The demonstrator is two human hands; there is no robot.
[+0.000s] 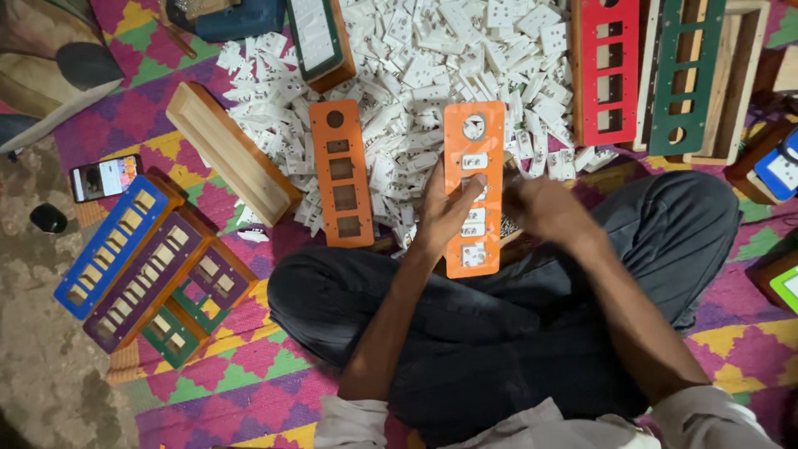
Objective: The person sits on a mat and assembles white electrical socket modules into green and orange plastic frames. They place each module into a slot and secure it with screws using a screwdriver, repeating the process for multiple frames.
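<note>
Orange plastic, the long plate (473,189) lies under the left hand (445,212), its long axis running away from the person, the round hole at the far end and the near end over the lap. White sockets fill most of its square openings. The left hand lies flat on the plate's left edge, thumb pressing a middle socket, fingers loosely spread, not gripping. Just right of it, the right hand (544,208) curls at the plate's right edge; whether it holds anything I cannot tell. Beyond both hands spreads a heap of white sockets (432,66). Left of the left hand lies a second orange plate (342,173), its openings empty, pointing the same way.
</note>
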